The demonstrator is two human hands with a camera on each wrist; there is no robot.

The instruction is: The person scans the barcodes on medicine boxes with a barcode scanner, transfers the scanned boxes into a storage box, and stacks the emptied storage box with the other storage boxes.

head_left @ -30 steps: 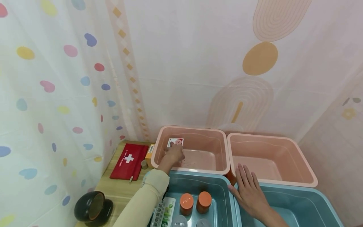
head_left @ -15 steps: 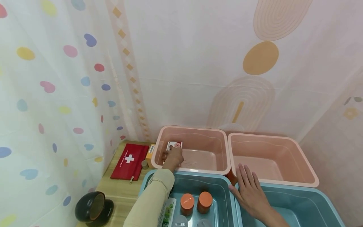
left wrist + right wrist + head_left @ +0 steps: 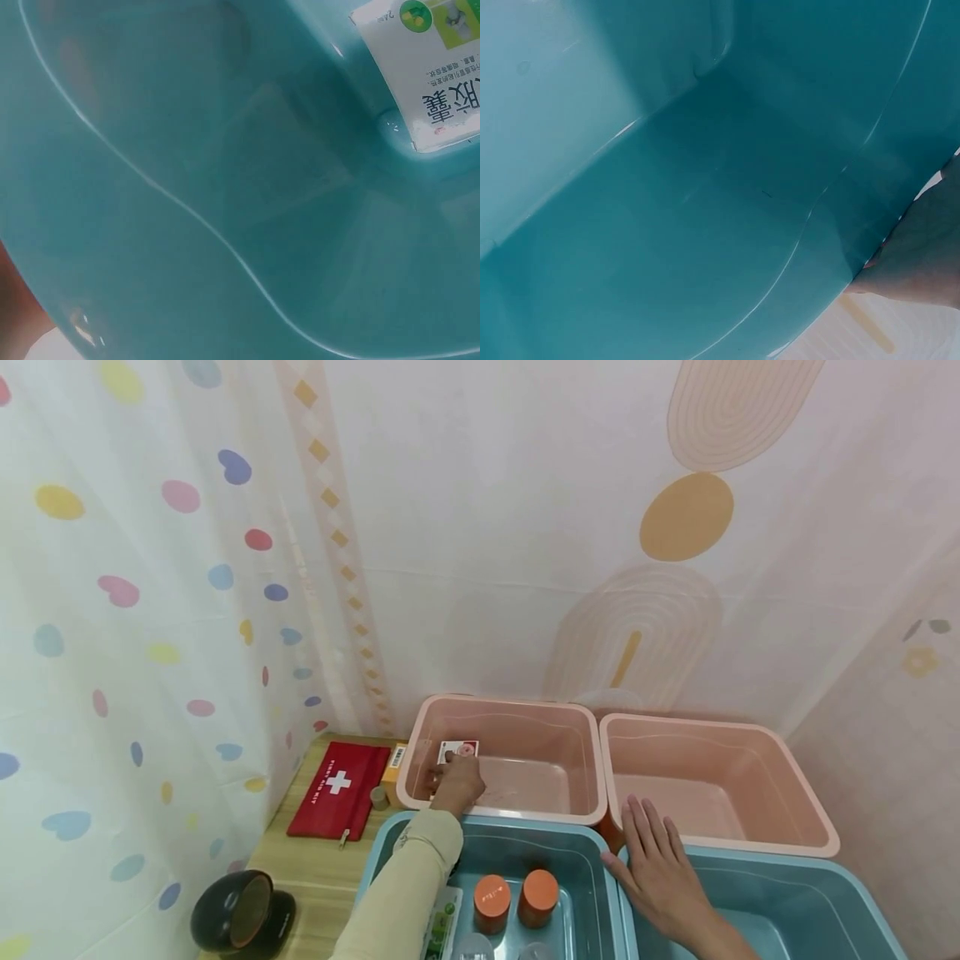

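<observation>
My left hand (image 3: 459, 783) reaches down into the left pink bin (image 3: 502, 703). Its curled fingers hold a small white box (image 3: 467, 747) with a pink round print, by the bin's left side; the hand covers the near part of the box. My right hand (image 3: 663, 875) lies with straight fingers over the rim of the right blue bin (image 3: 825, 868), fingertips by the right pink bin (image 3: 720, 722), and holds nothing. In the left blue bin (image 3: 585, 832) are two orange-capped bottles (image 3: 492, 897) and a white-and-green medicine box (image 3: 435, 90), partly behind the left sleeve.
Left of the bins, a red first aid kit pouch (image 3: 333, 793) lies on the wooden table (image 3: 315, 885), with an orange box (image 3: 393, 768) and a small brownish cap (image 3: 378, 797) beside it. A black rounded object (image 3: 240, 910) stands nearer. Clear round lids (image 3: 474, 947) show low in the left blue bin.
My left hand has lowered slightly toward the near left of the pink bin, the white box moving with it. My right hand stays in place.
</observation>
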